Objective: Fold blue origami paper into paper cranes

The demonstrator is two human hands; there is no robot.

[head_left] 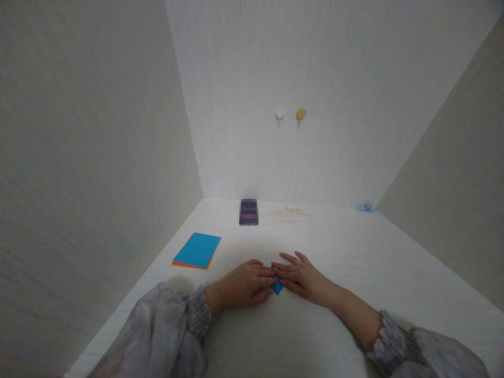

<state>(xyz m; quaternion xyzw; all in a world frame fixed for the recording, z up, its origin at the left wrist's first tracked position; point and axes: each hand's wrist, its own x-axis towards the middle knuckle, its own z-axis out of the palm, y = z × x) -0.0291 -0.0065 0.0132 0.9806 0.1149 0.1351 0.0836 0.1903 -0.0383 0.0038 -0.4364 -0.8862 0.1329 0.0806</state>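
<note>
A small piece of folded blue origami paper (277, 287) lies on the white table, largely covered by my fingers. My left hand (249, 284) comes from the left, its fingers held close together and pressed on the paper's left side. From the right, my right hand (304, 276) holds the paper's other side between thumb and fingers, while two of its fingers are raised off beyond it. Exactly how the paper is folded cannot be made out under the hands.
On the left lies a stack of square paper (198, 250), blue on top with orange edges. A dark phone-like device (249, 212) stands by the back wall. A small light-blue folded paper figure (366, 207) sits in the right back corner. Two round hooks (280, 113) are on the wall.
</note>
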